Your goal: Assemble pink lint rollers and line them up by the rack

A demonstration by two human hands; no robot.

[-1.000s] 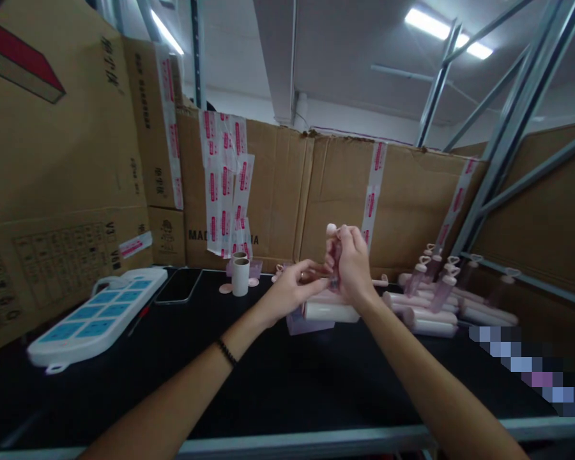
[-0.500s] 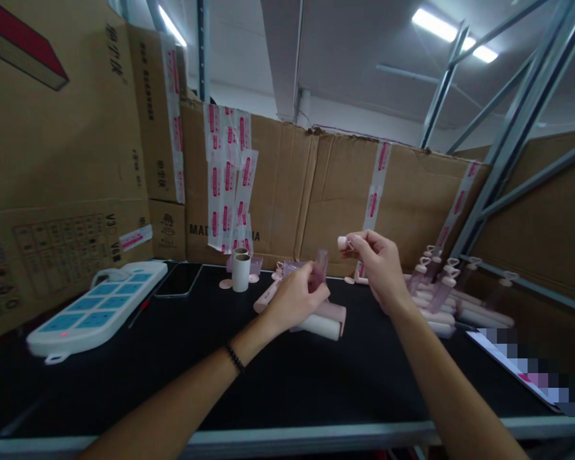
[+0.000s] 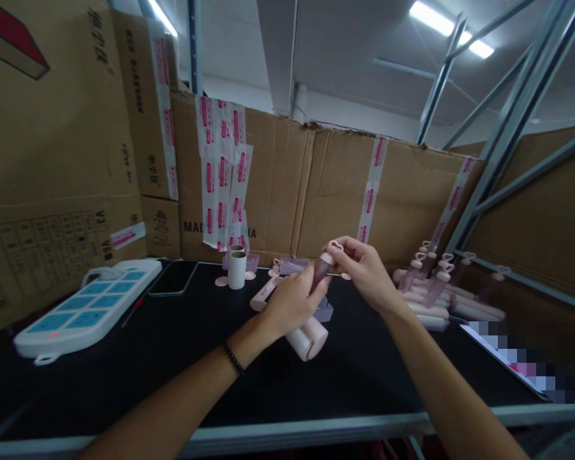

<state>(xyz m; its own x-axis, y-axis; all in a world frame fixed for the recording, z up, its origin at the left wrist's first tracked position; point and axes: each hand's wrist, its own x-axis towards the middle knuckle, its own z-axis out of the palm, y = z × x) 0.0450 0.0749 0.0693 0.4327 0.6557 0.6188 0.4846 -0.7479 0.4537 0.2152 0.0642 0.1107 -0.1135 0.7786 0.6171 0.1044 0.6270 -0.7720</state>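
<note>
My left hand is closed around a small translucent pink tube, held tilted above the black tabletop. At the tube's top sits a pale pink cap with a heart-shaped loop. The fingers of my right hand pinch this cap by its loop; whether it is fully seated I cannot tell. Below my left hand lies a pale pink and white cylindrical piece, partly covered by the hand. A translucent purple tray-like part shows just behind that piece.
A white power strip and a phone lie at left. White cardboard-like tubes stand near the back among pink discs. Several capped pink pieces are grouped at right, beside a sheet. Cardboard walls enclose the back.
My right hand has moved left and down, bringing the cap onto the tube in my left hand. The cylindrical piece below has turned and shifted nearer the front.
</note>
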